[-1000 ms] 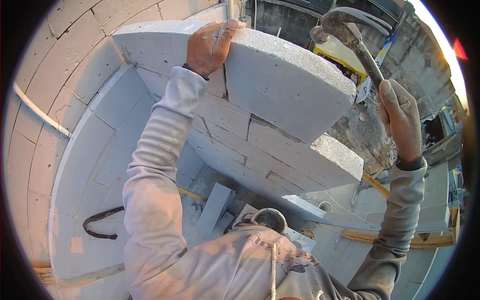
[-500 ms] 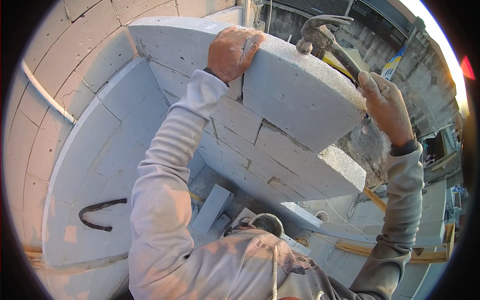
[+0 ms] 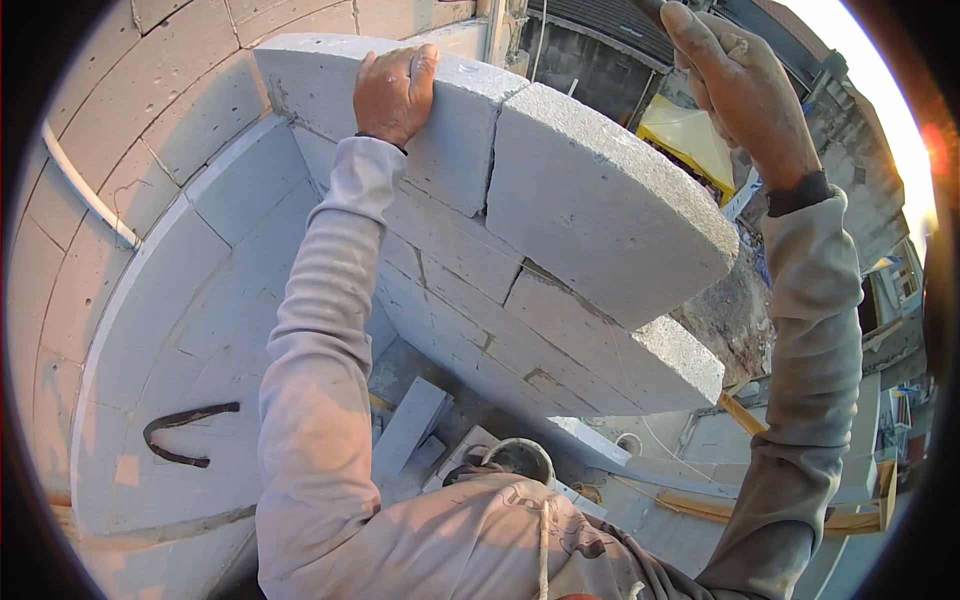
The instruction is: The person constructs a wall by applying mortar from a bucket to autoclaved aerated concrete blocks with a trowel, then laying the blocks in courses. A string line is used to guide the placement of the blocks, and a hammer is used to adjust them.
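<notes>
My left hand (image 3: 397, 95) is pressed on the top edge of a pale concrete block (image 3: 452, 130) in the upper course of the wall, its fingers curled over the far side. To its right sits the end block (image 3: 605, 200), set against it with a narrow dark joint between. My right hand (image 3: 748, 95) is raised high at the upper right, wrapped round a hammer handle (image 3: 650, 10). The hammer's head is out of the frame.
Lower courses of the wall (image 3: 470, 300) run below. A bucket (image 3: 527, 455) and a loose block (image 3: 412, 425) are on the floor. A bent black strip (image 3: 165, 452) lies at left, and a white pipe (image 3: 90, 195) runs up the side wall.
My right hand has lifted the hammer up, from above the end block until its head left the view. My left hand has slid left along the block's top, away from the joint.
</notes>
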### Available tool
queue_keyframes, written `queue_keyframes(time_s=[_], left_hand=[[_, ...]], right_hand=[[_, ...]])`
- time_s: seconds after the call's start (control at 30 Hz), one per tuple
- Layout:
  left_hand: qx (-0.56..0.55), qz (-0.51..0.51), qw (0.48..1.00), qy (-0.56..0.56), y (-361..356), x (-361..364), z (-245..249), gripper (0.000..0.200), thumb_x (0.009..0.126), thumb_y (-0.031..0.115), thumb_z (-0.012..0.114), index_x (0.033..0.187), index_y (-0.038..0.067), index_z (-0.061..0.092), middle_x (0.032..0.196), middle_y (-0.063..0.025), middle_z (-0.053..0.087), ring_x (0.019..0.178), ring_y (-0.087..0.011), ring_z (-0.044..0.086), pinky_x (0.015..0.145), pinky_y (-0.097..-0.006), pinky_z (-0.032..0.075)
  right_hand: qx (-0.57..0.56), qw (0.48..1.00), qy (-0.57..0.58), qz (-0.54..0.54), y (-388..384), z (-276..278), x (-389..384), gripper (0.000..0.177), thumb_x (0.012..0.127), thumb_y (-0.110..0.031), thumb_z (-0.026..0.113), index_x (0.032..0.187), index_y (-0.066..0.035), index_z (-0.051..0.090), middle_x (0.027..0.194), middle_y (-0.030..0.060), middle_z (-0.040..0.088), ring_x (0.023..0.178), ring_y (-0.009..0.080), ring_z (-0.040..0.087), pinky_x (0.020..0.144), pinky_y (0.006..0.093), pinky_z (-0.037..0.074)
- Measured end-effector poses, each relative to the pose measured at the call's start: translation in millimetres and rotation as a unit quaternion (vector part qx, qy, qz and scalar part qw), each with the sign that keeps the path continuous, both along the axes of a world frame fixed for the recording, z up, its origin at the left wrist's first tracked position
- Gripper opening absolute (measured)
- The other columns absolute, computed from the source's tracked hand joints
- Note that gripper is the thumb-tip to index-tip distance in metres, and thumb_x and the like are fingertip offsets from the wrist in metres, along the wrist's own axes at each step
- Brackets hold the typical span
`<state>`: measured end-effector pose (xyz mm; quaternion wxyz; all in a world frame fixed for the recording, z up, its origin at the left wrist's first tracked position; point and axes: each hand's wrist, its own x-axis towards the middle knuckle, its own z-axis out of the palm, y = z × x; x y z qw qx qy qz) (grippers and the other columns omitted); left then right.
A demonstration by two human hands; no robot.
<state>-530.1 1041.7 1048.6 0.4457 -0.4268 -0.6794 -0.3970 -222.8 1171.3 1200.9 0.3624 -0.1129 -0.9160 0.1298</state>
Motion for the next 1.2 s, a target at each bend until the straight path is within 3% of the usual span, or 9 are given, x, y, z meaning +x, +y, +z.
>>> queue_keyframes(time_s=[0.13,0.23,0.3,0.33,0.57,0.6,0.77,0.83,1.2], left_hand=[[0.025,-0.026,0.999,0.026,4,-2,1,0.036,0.093,0.034,0.045,0.087,0.007,0.068,0.087,-0.0096,0.068,0.085,-0.0304,0.061,0.085,-0.0428,0.044],[0.023,-0.024,0.999,0.027,8,-7,1,0.037,0.095,0.034,0.043,0.083,0.01,0.069,0.085,-0.0078,0.067,0.084,-0.0302,0.06,0.081,-0.0407,0.044],[0.024,-0.014,0.999,0.022,6,-4,1,0.036,0.095,0.033,0.044,0.082,0.01,0.069,0.084,-0.0081,0.067,0.083,-0.0305,0.06,0.08,-0.0399,0.044],[0.028,-0.016,0.999,0.02,7,-3,2,0.035,0.094,0.033,0.045,0.082,0.01,0.069,0.084,-0.0081,0.067,0.082,-0.0309,0.06,0.08,-0.0402,0.044],[0.03,-0.003,0.995,0.095,9,-13,-1,0.032,0.093,0.031,0.046,0.083,0.01,0.068,0.084,-0.0074,0.067,0.083,-0.0306,0.06,0.079,-0.0403,0.045],[0.026,-0.005,0.995,0.094,8,-9,0,0.032,0.093,0.031,0.046,0.083,0.01,0.068,0.084,-0.0074,0.067,0.083,-0.0306,0.06,0.079,-0.0403,0.045],[0.005,-0.035,0.999,0.035,1,3,5,0.034,0.094,0.033,0.045,0.083,0.01,0.068,0.084,-0.0071,0.067,0.084,-0.03,0.06,0.078,-0.0401,0.046],[0.021,-0.021,0.999,0.038,9,-6,-1,0.035,0.094,0.034,0.045,0.083,0.01,0.068,0.084,-0.0072,0.067,0.084,-0.0301,0.06,0.078,-0.0401,0.045],[0.041,-0.006,0.999,0.035,5,-6,2,0.036,0.092,0.035,0.046,0.081,0.011,0.07,0.083,-0.01,0.067,0.082,-0.0312,0.061,0.079,-0.0403,0.045]], right_hand=[[-0.147,0.982,-0.069,-0.094,-30,15,-24,0.031,0.091,-0.031,0.058,0.096,0.0,0.063,0.077,0.0099,0.063,0.073,0.0192,0.063,0.061,0.0338,0.05],[0.011,0.998,-0.058,-0.024,14,-32,-58,0.049,0.094,-0.054,0.044,0.084,-0.009,0.059,0.053,0.0009,0.041,0.042,0.0085,0.041,0.042,0.0189,0.037],[0.45,0.889,-0.012,0.082,10,-41,-76,0.052,0.095,-0.054,0.042,0.09,-0.007,0.064,0.054,0.0049,0.045,0.051,0.0142,0.053,0.05,0.0232,0.044],[0.117,0.975,-0.182,-0.052,13,-39,-66,0.053,0.095,-0.053,0.043,0.087,-0.006,0.066,0.055,0.007,0.046,0.062,0.0195,0.059,0.058,0.0303,0.048],[0.122,0.973,-0.184,-0.061,10,-22,-59,0.051,0.093,-0.052,0.048,0.086,-0.006,0.067,0.068,0.0102,0.061,0.067,0.0201,0.061,0.065,0.0335,0.049],[0.146,0.985,0.059,0.075,18,-42,-69,0.051,0.093,-0.053,0.048,0.082,-0.006,0.067,0.065,0.0089,0.059,0.063,0.0184,0.058,0.061,0.0342,0.047],[0.393,0.914,-0.099,0.033,12,-45,-66,0.033,0.095,-0.029,0.051,0.081,0.0,0.059,0.06,0.0089,0.053,0.059,0.0208,0.055,0.053,0.0361,0.044],[0.095,0.992,-0.077,-0.032,16,-58,-70,0.052,0.093,-0.053,0.047,0.075,-0.007,0.063,0.059,0.0069,0.052,0.056,0.0161,0.05,0.056,0.0345,0.041],[0.009,1.0,-0.001,0.012,14,-18,15,0.048,0.093,-0.052,0.049,0.075,-0.009,0.058,0.054,-0.0027,0.036,0.045,0.0057,0.035,0.044,0.0233,0.026]])
